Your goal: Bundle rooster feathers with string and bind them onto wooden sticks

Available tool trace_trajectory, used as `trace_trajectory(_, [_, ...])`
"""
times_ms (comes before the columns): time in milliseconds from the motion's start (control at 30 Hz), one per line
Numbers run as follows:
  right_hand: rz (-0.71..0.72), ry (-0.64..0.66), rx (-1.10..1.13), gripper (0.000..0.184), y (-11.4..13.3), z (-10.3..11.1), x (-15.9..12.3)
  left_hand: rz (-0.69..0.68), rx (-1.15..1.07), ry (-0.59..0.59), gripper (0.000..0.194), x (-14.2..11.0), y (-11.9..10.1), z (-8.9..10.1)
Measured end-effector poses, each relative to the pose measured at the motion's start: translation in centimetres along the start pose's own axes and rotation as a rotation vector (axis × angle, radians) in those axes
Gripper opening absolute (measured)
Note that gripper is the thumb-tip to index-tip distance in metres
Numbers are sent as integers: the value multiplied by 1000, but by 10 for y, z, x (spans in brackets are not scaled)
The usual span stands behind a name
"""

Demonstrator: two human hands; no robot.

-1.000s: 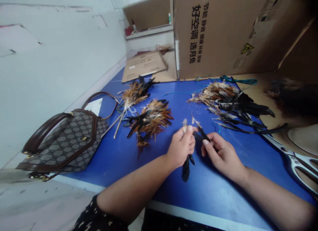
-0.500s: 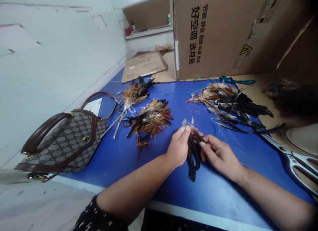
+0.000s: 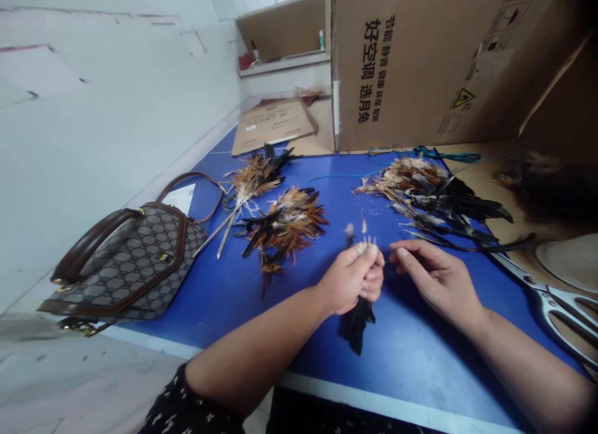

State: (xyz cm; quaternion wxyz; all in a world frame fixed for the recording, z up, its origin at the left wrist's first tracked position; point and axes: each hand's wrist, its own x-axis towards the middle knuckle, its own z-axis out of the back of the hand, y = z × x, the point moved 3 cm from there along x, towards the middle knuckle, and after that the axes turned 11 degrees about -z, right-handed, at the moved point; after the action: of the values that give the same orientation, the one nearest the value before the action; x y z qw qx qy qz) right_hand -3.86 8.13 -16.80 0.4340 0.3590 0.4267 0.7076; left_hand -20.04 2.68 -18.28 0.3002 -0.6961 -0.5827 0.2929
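My left hand (image 3: 354, 277) is closed around a small bunch of black feathers (image 3: 357, 327). Their pale quill ends stick up above my thumb, while the dark vanes hang below the fist. A little to the right, my right hand (image 3: 436, 278) is off the bunch, its fingers loosely bent and apart with nothing visible in them. Just beyond my left hand, a small loose feather (image 3: 364, 224) lies on the blue tabletop (image 3: 299, 316). A pile of brown and black feathers (image 3: 411, 179) lies beyond my right hand. Left of my hands is a bundle of orange-brown feathers (image 3: 294, 225).
A feather duster with stick handles (image 3: 255, 179) lies by a patterned handbag (image 3: 140, 266) on the left. Scissors (image 3: 551, 294) rest at the right edge. Behind stand a large cardboard box (image 3: 420, 66) and flattened cardboard (image 3: 273, 126). Teal cord (image 3: 448, 154) lies by the box.
My right hand has let go of the feathers and moved right, its fingers opening. My left hand has closed more fully around the bunch and shifted slightly right.
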Motion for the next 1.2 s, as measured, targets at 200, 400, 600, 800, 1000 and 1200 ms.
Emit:
trace_trajectory(200, [161,46,-30,31,2,-3,0,168,29,183,37,-8,3,-8])
trace_trajectory(400, [237,131,1,38,6,-4,-2,202,24,213,33,-6,-1,-6])
trace_trajectory(600, [201,205,1,35,1,-4,-4,176,59,245,34,-6,3,-4])
trace_trajectory(800, [161,247,47,28,5,2,-2,277,76,256,38,-9,-1,-8])
trace_trajectory(1000, [40,210,78,23,11,-4,-5,308,230,233,43,-10,5,-9])
trace_trajectory(1200, [-27,122,56,21,9,-14,-7,227,338,166,39,-10,16,-5])
